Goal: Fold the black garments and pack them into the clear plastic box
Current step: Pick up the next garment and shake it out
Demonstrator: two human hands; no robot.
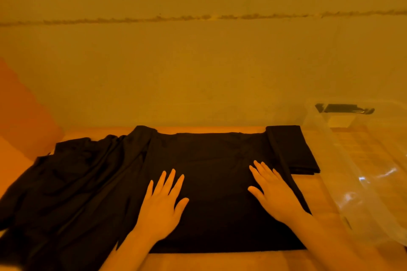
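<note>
While two flat hands, left point(161, 201) and right point(273, 191), press one black garment point(211, 160), one clear box point(361, 160) sits beside it.

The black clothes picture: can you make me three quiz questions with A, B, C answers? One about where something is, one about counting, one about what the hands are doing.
1. Where is the clear plastic box?
A. right of the clothes
B. left of the clothes
C. on top of them

2. How many hands touch the flat black garment?
A. none
B. one
C. two

3. How are the fingers?
A. curled in fists
B. straight, pressing flat
C. pinching cloth

Answers: 1 A, the box stands at the right edge. 2 C, left hand and right hand both rest on it. 3 B, all fingers lie spread.
</note>
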